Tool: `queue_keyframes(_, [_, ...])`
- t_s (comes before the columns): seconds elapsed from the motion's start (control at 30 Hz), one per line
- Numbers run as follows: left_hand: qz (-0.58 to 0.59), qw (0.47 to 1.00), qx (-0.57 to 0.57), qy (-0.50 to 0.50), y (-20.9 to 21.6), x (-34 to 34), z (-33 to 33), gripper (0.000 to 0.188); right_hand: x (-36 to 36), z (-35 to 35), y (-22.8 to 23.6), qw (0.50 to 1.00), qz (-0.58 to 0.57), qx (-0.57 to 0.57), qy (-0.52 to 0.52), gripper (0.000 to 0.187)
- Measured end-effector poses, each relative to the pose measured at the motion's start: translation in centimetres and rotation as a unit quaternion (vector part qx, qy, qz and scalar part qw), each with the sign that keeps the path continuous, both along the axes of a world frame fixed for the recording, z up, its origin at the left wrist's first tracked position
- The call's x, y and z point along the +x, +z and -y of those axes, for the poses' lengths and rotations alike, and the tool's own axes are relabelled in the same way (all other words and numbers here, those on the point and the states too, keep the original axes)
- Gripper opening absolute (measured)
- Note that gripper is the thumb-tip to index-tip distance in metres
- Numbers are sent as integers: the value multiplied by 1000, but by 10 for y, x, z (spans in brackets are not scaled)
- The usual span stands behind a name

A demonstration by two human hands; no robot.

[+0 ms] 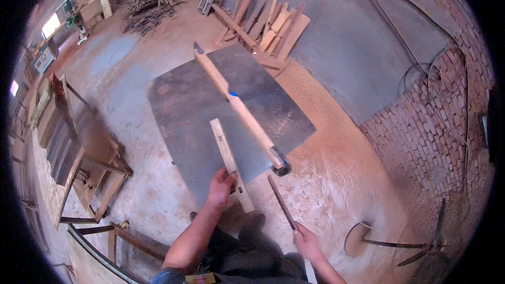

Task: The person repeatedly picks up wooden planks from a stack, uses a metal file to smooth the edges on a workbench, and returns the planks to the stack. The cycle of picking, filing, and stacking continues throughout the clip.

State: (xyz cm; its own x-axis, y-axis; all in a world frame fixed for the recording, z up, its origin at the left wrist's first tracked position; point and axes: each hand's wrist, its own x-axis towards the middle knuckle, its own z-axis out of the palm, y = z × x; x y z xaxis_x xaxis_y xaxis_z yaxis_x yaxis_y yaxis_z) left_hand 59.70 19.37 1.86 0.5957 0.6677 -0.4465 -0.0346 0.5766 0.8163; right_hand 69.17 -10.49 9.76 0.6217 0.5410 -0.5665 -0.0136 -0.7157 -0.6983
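My left hand (pixel 222 185) is closed around a pale wooden piece (pixel 227 152) with slots cut into it, held at a slant in front of me. My right hand (pixel 306 241) grips the lower end of a long, thin, dark file (pixel 282 201), which points up and to the left; its surface detail is too small to make out. Just beyond both hands runs a long wooden beam (pixel 247 117) with dark ends and a blue mark near its middle. The slotted piece is to the left of the beam's near end.
Beneath the beam lies a large dark sheet (pixel 184 105) on the floor. Planks (pixel 279 29) lean against the far wall. A wooden frame (pixel 100 168) stands at left. At lower right are a fan (pixel 434 244) and a round disc (pixel 355 239). Scrap wood (pixel 150 8) is heaped far back.
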Motion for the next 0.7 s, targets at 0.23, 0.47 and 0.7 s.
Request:
queue_keyframes(0.23, [-88, 992, 93, -2, -19, 107, 11, 46, 50, 70, 20, 1000, 3, 4, -23, 40])
queue_keyframes(0.47, [-421, 769, 457, -154, -35, 113, -42, 31, 65, 71, 16, 998, -17, -14, 56, 41])
queue_keyframes(0.7, [-400, 823, 396, -80, -22, 133, -26, 37, 81, 31, 17, 991, -6, -41, 130, 41])
